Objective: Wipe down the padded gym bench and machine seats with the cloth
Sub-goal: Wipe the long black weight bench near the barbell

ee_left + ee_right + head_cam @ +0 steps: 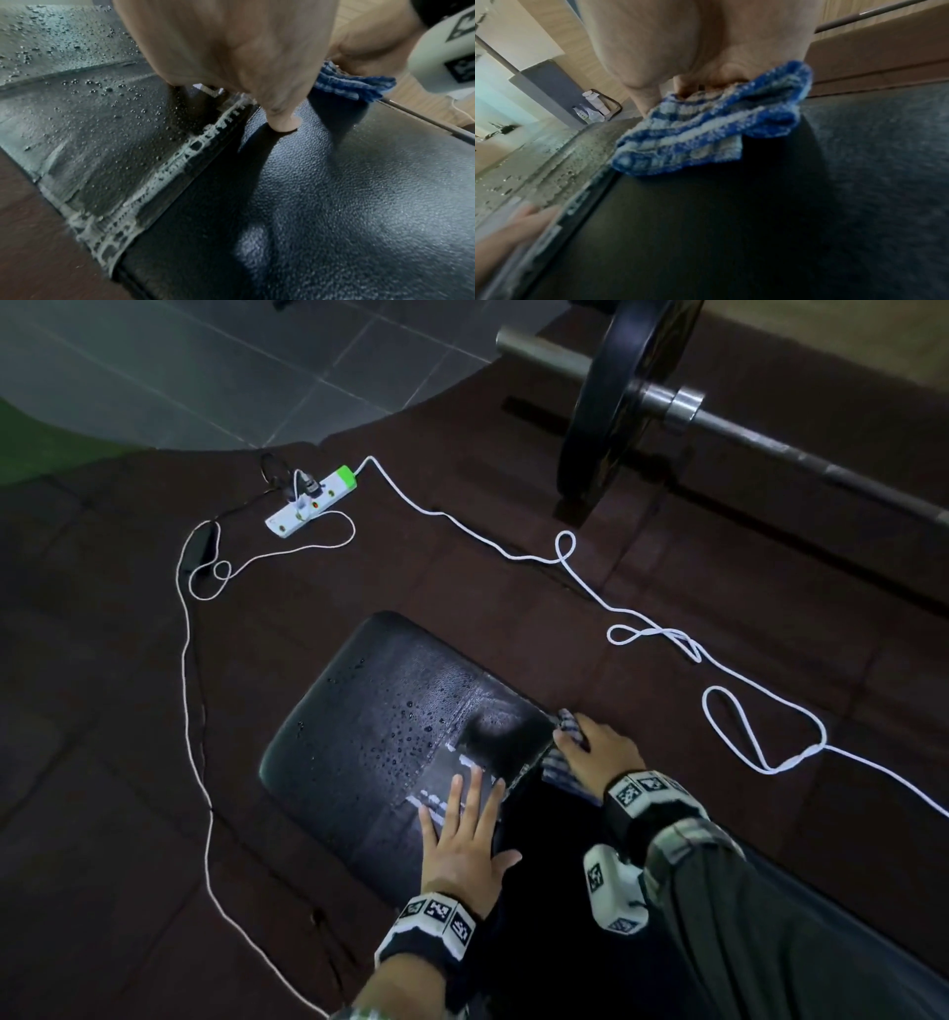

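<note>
The black padded bench (369, 737) runs from the middle to the lower right. Its far pad (90, 121) is beaded with water drops, and white worn stitching crosses the seam. My left hand (464, 834) lies flat with spread fingers across that seam, thumb on the near pad (334, 192). My right hand (595, 752) grips a bunched blue-and-white checked cloth (557, 770) at the bench's right edge, by the seam. In the right wrist view the cloth (700, 125) sits crumpled under my right hand (693, 40), whose fingertips dig into it.
A white power strip (310, 503) and long white cable (565, 557) lie looped on the brown rubber floor around the bench. A barbell with a black plate (616, 403) stands at the back right. My grey-trousered leg (770, 942) is beside the bench. Spray bottles (588, 113) stand beyond.
</note>
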Demonstrator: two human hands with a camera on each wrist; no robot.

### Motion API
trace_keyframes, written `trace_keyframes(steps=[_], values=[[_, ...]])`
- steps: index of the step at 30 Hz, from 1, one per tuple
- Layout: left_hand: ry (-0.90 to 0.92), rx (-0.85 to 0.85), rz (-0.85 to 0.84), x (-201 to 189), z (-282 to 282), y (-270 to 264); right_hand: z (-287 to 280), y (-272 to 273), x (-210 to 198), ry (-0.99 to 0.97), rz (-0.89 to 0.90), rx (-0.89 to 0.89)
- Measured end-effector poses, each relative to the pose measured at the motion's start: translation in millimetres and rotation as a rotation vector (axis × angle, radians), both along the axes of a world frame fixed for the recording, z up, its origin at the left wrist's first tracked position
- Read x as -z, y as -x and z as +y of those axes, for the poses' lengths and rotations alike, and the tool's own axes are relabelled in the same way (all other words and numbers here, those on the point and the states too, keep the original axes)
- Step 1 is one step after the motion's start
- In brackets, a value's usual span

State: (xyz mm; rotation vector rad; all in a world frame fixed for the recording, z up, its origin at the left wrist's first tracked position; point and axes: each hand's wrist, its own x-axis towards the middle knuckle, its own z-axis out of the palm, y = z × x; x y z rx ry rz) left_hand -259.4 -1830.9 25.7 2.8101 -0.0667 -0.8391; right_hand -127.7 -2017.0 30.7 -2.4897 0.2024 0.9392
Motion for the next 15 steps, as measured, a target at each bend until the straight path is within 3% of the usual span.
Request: trace_keyframes(steps=[4, 7, 9, 12, 15], values=[[0.070, -0.057, -0.065, -6, 6, 3, -33, 26, -1, -0.156, -0.205, -0.108], [0.140, -0.206, -0.163, -11, 19, 6, -69, 57, 7, -0.104, -0.251, -0.087], [0.093, -0.364, -0.209, -14, 35, 10, -88, 77, 6, -0.015, -0.259, -0.063], [0.041, -0.592, -0.143, -12, 66, 17, -96, 91, 5, 0.055, -0.265, -0.044], [0.060, -0.632, -0.016, -8, 81, 20, -84, 79, 7, 0.046, -0.290, -0.006]])
